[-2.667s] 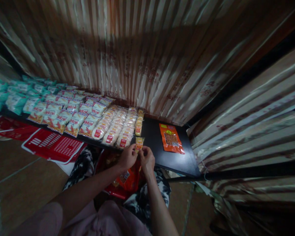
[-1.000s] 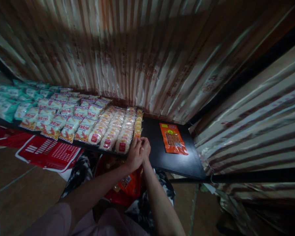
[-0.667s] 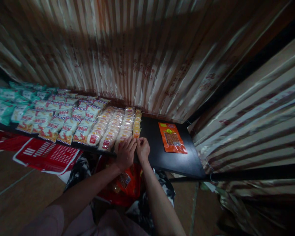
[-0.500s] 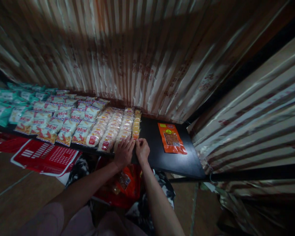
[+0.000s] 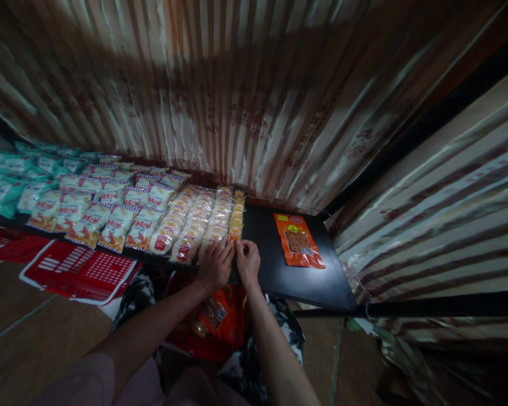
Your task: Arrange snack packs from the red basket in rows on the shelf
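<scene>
On a black shelf (image 5: 305, 282) lie rows of snack packets. My left hand (image 5: 214, 264) rests with fingers stretched flat on the near end of the pale round-snack packets (image 5: 195, 228). My right hand (image 5: 248, 261) is beside it, fingers curled in a pinch at the near end of a narrow column of small yellow packets (image 5: 237, 217); what it pinches is hidden. A single orange packet (image 5: 298, 240) lies apart on the bare right part of the shelf.
Further left lie white-and-red packets (image 5: 110, 214) and teal packets (image 5: 8, 180). Striped shiny curtain (image 5: 237, 101) hangs behind and to the right. A red basket (image 5: 80, 270) sits on the floor at left, a red-orange bag (image 5: 214, 321) at my knees.
Earlier both hands held a small yellow packet above the shelf edge. They have since moved forward onto the shelf, and the packet is down at the near end of the yellow column.
</scene>
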Demonstrator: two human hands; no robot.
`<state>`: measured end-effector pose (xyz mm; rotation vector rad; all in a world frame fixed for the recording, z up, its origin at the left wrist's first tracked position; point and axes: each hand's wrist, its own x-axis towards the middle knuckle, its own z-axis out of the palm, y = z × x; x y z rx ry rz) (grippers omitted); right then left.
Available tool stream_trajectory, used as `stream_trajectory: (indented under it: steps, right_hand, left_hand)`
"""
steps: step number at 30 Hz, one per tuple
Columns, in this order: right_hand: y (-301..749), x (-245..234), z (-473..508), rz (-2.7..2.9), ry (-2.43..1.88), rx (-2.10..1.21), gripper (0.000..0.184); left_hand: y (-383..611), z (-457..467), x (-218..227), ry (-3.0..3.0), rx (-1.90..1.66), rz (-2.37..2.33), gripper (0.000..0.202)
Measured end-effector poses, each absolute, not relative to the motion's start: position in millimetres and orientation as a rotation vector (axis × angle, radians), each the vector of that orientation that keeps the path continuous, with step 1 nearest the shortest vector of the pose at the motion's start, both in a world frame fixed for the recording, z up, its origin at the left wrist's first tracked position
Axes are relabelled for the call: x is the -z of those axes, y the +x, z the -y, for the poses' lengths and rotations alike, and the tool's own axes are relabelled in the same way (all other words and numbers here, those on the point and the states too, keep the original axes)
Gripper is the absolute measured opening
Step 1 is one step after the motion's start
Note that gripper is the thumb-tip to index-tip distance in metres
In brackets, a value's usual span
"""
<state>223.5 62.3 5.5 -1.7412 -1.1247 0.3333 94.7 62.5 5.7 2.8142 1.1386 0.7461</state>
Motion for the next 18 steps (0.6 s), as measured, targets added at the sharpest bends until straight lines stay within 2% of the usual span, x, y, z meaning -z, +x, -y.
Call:
stream_trajectory:
  steps: [9, 18]
  right_hand:
    - [225, -10, -76, 1.041, -1.655, -0.582, 0.065]
    - [212, 2, -83, 1.190, -1.701, -0.595, 0.069]
  left_hand:
    - [95, -63, 4, 2.894, -0.781, -1.148, 0.045]
    - [95, -64, 3, 2.854, -0.864, -1.127, 0.049]
